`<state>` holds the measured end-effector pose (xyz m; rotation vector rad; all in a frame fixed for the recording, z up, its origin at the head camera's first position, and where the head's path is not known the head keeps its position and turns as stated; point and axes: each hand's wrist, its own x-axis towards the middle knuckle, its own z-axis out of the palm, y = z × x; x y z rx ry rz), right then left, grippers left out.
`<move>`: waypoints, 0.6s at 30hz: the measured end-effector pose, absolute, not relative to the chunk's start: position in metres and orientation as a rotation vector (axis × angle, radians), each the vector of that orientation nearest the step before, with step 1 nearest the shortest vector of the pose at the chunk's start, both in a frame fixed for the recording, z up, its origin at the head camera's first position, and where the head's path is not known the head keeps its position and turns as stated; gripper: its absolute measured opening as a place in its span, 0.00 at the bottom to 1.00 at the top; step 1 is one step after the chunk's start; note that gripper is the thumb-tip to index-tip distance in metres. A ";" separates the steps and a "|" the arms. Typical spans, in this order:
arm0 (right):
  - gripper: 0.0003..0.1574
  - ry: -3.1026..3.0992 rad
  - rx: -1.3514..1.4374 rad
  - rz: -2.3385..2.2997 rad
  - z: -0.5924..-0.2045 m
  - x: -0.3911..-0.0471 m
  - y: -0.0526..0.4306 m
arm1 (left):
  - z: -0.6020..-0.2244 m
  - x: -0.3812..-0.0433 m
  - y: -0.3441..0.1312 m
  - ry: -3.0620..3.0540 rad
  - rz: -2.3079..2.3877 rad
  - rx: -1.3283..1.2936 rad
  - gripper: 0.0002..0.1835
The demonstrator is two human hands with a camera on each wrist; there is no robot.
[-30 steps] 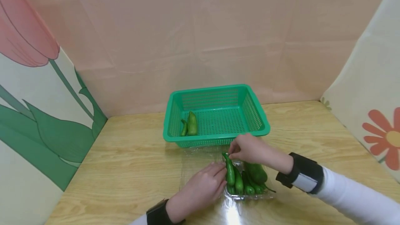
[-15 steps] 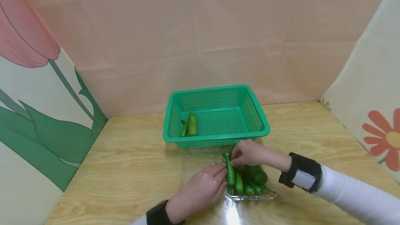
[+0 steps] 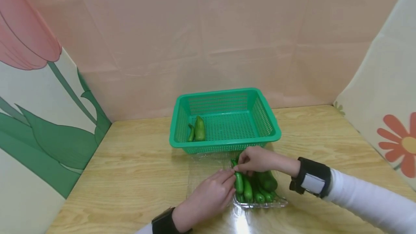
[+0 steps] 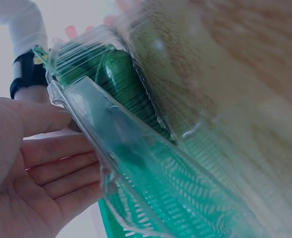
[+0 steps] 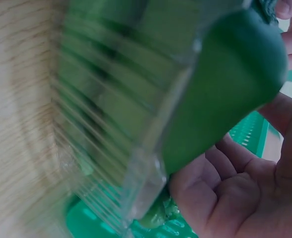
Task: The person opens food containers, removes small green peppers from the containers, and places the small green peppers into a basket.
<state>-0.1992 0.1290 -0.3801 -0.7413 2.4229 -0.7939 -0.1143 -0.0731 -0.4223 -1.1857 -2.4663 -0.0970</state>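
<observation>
A clear plastic clamshell box, packed with several green peppers, sits at the table's front. My right hand bends over its far side, pinching a slim green pepper near the stem end along the left edge. Beside that hand lies a bigger, fat green vegetable, which also bulges over the rim in the right wrist view. My left hand rests against the box's left side. Its fingers are fairly straight, with the tips at the clear rim in the left wrist view.
Behind the box stands a green mesh basket, holding a fat green vegetable and a small green pepper at its left end. The box's clear lid lies flat to the left, partly under my left hand. A pink backdrop closes off the back.
My right hand has dipped slightly over the box, then shifted left onto the slim pepper's upper part. My left hand, the basket and its contents have stayed put.
</observation>
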 end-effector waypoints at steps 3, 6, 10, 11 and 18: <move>0.14 2.409 -0.731 -0.824 -0.382 -0.200 0.129 | -0.422 -0.114 -0.073 -2.465 -0.094 -1.186 0.19; 0.15 2.388 -0.710 -0.852 -0.384 -0.201 0.128 | -0.422 -0.114 -0.073 -2.468 -0.092 -1.186 0.19; 0.16 2.380 -0.669 -0.864 -0.387 -0.202 0.127 | -0.422 -0.114 -0.073 -2.476 -0.090 -1.186 0.19; 0.16 2.382 -0.658 -0.863 -0.387 -0.202 0.126 | -0.422 -0.114 -0.073 -2.477 -0.092 -1.187 0.19; 0.15 2.379 -0.539 -0.885 -0.387 -0.201 0.122 | -0.422 -0.115 -0.073 -2.467 -0.085 -1.194 0.19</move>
